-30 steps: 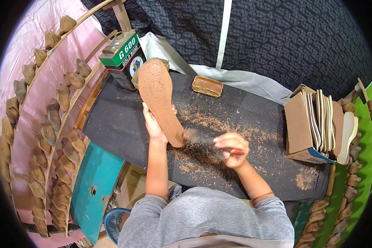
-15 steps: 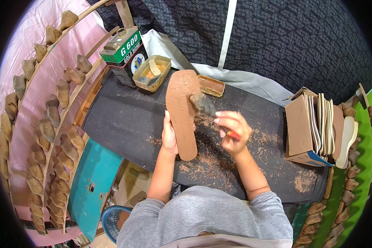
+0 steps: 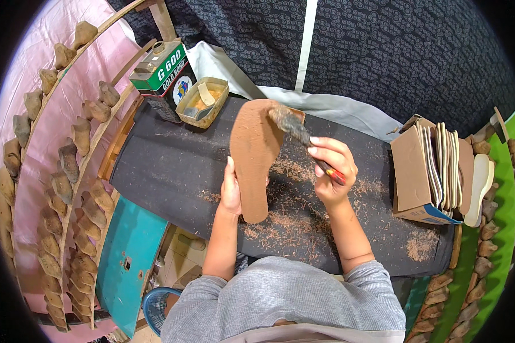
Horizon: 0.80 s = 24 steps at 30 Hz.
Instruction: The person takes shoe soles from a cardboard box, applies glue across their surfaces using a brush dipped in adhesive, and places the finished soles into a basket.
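Note:
A brown shoe sole (image 3: 250, 166) stands nearly upright above the table, its broad end away from me. My left hand (image 3: 230, 191) grips its lower left side, the thumb in front and the other fingers mostly hidden behind it. In my right hand (image 3: 333, 166) is a brush (image 3: 294, 126) with a red and yellow end on its handle. The dark, clumped bristles touch the sole's face near its upper right edge. Behind the sole, a small shallow tray (image 3: 297, 113) is mostly hidden.
The black-covered table (image 3: 166, 154) is strewn with brown shavings (image 3: 292, 220). Back left are a green and black can (image 3: 163, 77) and a tub (image 3: 203, 103) holding yellowish residue. A cardboard box (image 3: 415, 171) of insoles stands at right. Racks of wooden shoe lasts (image 3: 68, 160) line the left.
The brush has moved up to the sole's upper right edge, and my right hand has shifted right and slightly up. The sole's broad end has turned a little, covering more of the tray.

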Tool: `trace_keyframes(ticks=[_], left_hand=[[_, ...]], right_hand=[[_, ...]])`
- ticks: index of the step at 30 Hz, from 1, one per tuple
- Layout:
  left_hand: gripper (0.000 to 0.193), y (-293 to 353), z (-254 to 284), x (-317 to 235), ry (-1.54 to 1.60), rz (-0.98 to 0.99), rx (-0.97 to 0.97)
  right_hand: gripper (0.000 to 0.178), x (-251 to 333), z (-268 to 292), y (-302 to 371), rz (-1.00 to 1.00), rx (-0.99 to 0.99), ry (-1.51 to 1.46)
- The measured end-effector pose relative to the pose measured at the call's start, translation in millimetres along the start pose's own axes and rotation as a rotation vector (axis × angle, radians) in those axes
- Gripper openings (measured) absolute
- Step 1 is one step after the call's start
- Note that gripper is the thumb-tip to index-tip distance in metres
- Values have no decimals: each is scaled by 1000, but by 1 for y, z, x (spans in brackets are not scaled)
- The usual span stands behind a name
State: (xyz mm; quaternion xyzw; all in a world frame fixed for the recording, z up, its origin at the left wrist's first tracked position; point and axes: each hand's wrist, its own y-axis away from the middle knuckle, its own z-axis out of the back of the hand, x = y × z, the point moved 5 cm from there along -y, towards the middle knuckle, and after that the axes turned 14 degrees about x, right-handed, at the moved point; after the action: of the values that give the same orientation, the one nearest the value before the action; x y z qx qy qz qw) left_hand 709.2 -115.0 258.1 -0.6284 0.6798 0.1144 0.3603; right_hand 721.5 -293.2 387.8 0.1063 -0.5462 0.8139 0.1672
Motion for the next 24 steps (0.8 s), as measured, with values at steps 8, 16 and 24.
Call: trace_keyframes(ticks=[8, 16, 24], left_hand=[[59, 1, 6, 0, -32, 21, -162], [59, -1, 21, -26, -169, -73, -382], [58, -8, 23, -36, -93, -141, -228]], right_hand=[[29, 9, -29, 6, -3, 154, -73], [31, 28, -53, 54, 22, 377, -302], [25, 15, -50, 77, -136, 620, -513]])
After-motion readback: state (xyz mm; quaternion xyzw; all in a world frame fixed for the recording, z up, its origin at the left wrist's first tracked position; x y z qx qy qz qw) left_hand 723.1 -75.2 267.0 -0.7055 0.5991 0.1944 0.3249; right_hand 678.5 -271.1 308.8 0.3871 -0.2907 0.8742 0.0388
